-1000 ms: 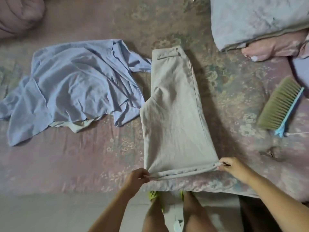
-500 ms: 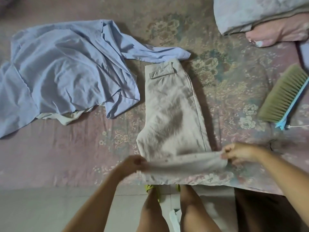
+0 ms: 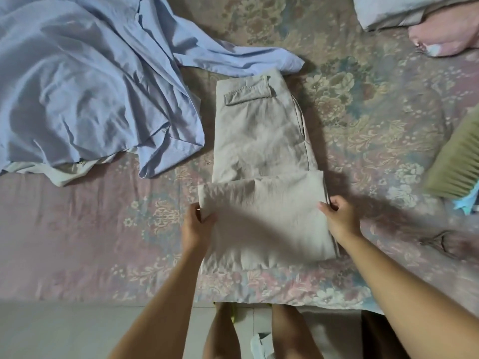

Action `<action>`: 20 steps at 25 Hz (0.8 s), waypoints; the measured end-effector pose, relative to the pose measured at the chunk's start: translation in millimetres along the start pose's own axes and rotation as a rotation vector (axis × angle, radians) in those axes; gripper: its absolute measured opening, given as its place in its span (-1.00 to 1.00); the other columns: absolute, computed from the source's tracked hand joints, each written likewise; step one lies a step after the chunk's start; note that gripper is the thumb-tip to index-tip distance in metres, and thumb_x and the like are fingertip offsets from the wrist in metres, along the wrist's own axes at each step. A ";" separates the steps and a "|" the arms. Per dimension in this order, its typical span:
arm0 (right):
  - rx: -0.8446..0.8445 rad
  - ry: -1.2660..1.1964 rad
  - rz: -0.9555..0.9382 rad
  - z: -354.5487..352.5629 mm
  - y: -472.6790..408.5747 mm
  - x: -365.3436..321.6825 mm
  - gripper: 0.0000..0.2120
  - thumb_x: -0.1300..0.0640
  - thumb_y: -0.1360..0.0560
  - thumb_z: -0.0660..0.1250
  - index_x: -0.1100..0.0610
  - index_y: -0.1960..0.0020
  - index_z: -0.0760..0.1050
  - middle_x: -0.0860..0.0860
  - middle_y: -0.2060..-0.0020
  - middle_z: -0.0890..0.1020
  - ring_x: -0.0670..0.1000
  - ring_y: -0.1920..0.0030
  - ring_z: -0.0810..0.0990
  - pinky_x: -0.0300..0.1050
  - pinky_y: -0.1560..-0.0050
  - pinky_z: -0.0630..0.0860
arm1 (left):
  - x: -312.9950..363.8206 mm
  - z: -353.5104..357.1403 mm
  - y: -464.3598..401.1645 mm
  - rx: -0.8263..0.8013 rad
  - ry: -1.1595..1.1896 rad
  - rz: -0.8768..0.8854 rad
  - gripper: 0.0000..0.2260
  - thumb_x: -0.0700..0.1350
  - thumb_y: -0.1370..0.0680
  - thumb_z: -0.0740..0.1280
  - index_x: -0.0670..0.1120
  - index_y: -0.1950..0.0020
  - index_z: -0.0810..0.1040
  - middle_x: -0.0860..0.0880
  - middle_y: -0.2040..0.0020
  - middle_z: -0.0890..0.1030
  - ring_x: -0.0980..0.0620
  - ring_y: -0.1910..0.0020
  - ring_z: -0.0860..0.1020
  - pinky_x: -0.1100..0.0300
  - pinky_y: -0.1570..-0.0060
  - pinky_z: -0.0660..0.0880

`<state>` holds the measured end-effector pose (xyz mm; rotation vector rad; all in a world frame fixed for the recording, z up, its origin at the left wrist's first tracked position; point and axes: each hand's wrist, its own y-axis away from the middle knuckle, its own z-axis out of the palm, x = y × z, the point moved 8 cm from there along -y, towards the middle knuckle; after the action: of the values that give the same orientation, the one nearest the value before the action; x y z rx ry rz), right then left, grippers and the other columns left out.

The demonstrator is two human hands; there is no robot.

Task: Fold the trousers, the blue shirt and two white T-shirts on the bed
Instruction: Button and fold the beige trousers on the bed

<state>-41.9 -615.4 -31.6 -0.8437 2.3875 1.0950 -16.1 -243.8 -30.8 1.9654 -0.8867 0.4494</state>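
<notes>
Trousers (image 3: 261, 151): beige, lying lengthwise at the centre of the frame on the bed (image 3: 90, 229); waistband end toward the top, lower part doubled up over itself into a flap near the bed's front edge.
Left hand (image 3: 198, 228): at the flap's left edge, fingers (image 3: 206, 220) pinched on the cloth, thumb on top.
Right hand (image 3: 339, 218): at the flap's right edge, fingers (image 3: 325, 207) clenched on the layered hem.
Flap position: spans the gap between the two hands, touching both.
Blue shirt (image 3: 85, 81): crumpled, upper left of the frame, one sleeve reaching to the trousers' waistband.
White garment (image 3: 64, 173): edge showing beneath the blue shirt's lower border.
Brush (image 3: 456, 164): right edge of the frame, well apart from the trousers.
Pillows (image 3: 414, 14): upper right corner.
</notes>
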 end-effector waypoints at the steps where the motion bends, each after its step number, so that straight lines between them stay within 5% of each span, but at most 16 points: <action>1: 0.028 -0.006 -0.044 -2.2 5.4 -5.9 -0.86 0.20 -0.49 0.36 0.26 0.15 0.45 0.13 0.31 0.47 0.05 0.26 0.40 -0.09 0.34 0.26 | 0.6 -0.8 2.8 0.024 0.030 0.018 -0.83 -0.25 -0.48 0.37 -0.09 0.03 0.41 0.04 0.26 0.45 0.02 0.29 0.41 0.16 0.33 0.35; 5: 0.120 -0.004 -0.146 0.0 9.3 -14.0 -0.88 0.19 -0.51 0.33 0.19 0.14 0.42 0.02 0.39 0.45 0.11 0.28 0.43 -0.07 0.27 0.28 | 3.1 1.0 6.2 0.103 0.063 0.065 -0.79 -0.26 -0.51 0.32 -0.13 -0.11 0.40 0.03 0.16 0.43 -0.03 0.16 0.42 0.20 0.27 0.35; 6: 0.150 0.005 -0.126 -0.6 9.0 -14.7 -0.90 0.20 -0.51 0.33 0.22 0.05 0.46 0.07 0.29 0.52 0.15 0.18 0.48 -0.04 0.20 0.35 | 4.8 2.7 6.8 0.106 0.057 0.047 -0.74 -0.26 -0.52 0.31 -0.16 -0.19 0.38 -0.02 0.07 0.44 -0.08 0.06 0.43 0.15 0.20 0.37; 8: 0.255 0.120 -0.130 -4.0 14.6 -17.4 -0.60 0.20 -0.50 0.33 0.29 -0.29 0.37 0.25 -0.15 0.50 0.26 -0.19 0.43 0.10 -0.15 0.37 | 17.8 -1.7 13.3 0.250 -0.164 0.191 -0.61 -0.20 -0.55 0.26 -0.20 -0.36 0.29 -0.19 -0.22 0.39 -0.18 -0.20 0.36 -0.01 -0.10 0.36; 11: 0.054 0.523 -0.749 36.6 65.9 -43.8 -0.39 0.01 -0.57 0.17 0.24 -0.51 0.07 0.25 -0.45 0.19 0.15 -0.46 0.13 0.03 -0.45 0.10 | 32.4 56.8 67.4 0.066 -0.711 0.832 -0.46 0.06 -0.55 0.15 -0.12 -0.49 0.20 -0.25 -0.46 0.19 -0.23 -0.46 0.13 -0.17 -0.40 0.05; 13: -0.231 0.884 -1.045 79.0 87.6 -10.8 -0.39 -0.16 -0.59 -0.04 0.08 -0.54 -0.04 0.16 -0.50 0.13 0.14 -0.50 0.07 0.13 -0.46 0.04 | -1.6 92.3 88.1 -0.152 -0.950 0.985 -0.43 0.21 -0.55 0.08 0.01 -0.52 0.18 -0.17 -0.53 0.10 -0.19 -0.51 0.04 -0.22 -0.42 -0.04; 18: -0.374 1.188 -0.705 63.3 32.3 25.2 -0.38 -0.27 -0.57 -0.28 0.01 -0.54 -0.03 0.07 -0.48 0.21 0.05 -0.53 -0.08 0.25 -0.42 -0.06 | -26.9 80.9 43.0 -0.261 -1.086 1.013 -0.46 0.26 -0.58 0.03 0.01 -0.47 0.30 -0.13 -0.50 0.17 -0.20 -0.45 0.25 -0.08 -0.44 0.07; 20: -0.392 1.206 -0.742 65.6 46.8 19.0 -0.33 -0.28 -0.56 -0.21 0.09 -0.54 -0.07 0.14 -0.49 0.16 0.15 -0.52 0.00 0.30 -0.42 -0.01 | -27.3 76.8 54.4 -0.278 -1.079 1.007 -0.39 0.28 -0.53 0.12 -0.04 -0.48 0.27 -0.17 -0.49 0.21 -0.21 -0.45 0.22 -0.15 -0.41 0.10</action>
<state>-81.1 -547.2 -57.5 -2.8537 2.1205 0.7949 -77.4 -316.2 -55.7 1.2757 -2.4724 -0.2709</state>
